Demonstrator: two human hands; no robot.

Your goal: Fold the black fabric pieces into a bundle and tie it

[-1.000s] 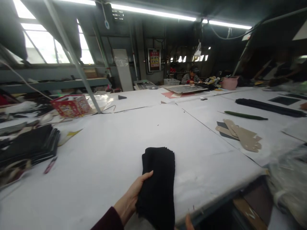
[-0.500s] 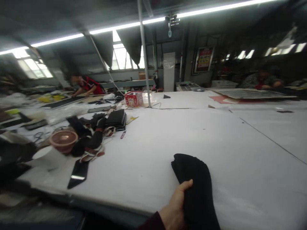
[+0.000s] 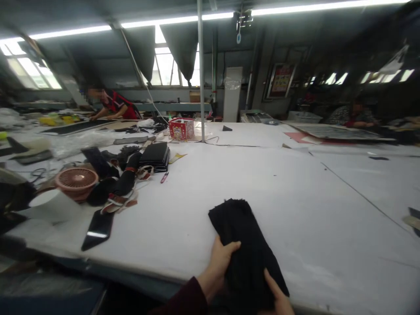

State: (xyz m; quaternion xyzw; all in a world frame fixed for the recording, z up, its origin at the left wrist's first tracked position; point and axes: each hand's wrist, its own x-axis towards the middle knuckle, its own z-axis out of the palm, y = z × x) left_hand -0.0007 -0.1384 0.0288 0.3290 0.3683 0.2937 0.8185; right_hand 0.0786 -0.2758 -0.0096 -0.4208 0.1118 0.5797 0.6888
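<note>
Fabric is filling both hands: a black fabric stack (image 3: 244,245) is lying at the near edge of the white table (image 3: 262,183), its near end reaching over that edge towards the person; the left hand (image 3: 220,261) is closing on the stack's left side, thumb lying across the top; the right hand (image 3: 279,298) is pinching the near right corner, thumb on top and fingers hidden beneath, so both hands are clamping the same stack, set apart across its width. As a judgement, the risk is lying in the plies: the stack is looking layered and soft, and with only its near end being gripped, the far end could be fanning out or sliding askew on the smooth table; the overhanging part could also be sagging and dragging layers off the edge. The stack's long axis is running from the person away across the table, slanting leftward; its rounded far end is pointing roughly beyond the pink basket (image 3: 76,180) side, towards a person in red (image 3: 114,107) who is leaning over work well apart.
</note>
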